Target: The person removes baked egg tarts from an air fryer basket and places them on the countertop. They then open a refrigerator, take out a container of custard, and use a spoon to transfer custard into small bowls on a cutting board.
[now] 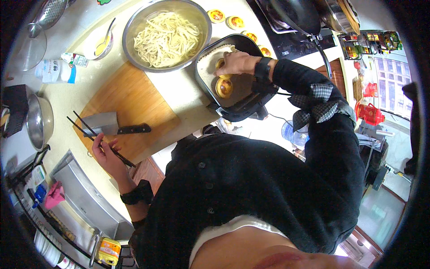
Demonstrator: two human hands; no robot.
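My right hand (238, 64) reaches into a black air fryer basket (201, 79) lined with baking paper (210, 64). Its thumb and fingers close around an egg tart (220, 63), which they partly cover. A second egg tart (224, 88) with a browned top lies on the paper right beside it. My left hand (106, 155) holds a pair of dark chopsticks (88, 129) above the wooden cutting board (134, 92). Under their tips, a cleaver (104, 123) with a black handle lies flat on the board.
A steel bowl of noodles (168, 40) stands beyond the basket. Several egg tarts (235, 22) sit between it and the black cooktop (292, 43). A small bowl with a spoon (100, 47) is at back left. The sink (87, 191) lies at left, near a steel basin (40, 121).
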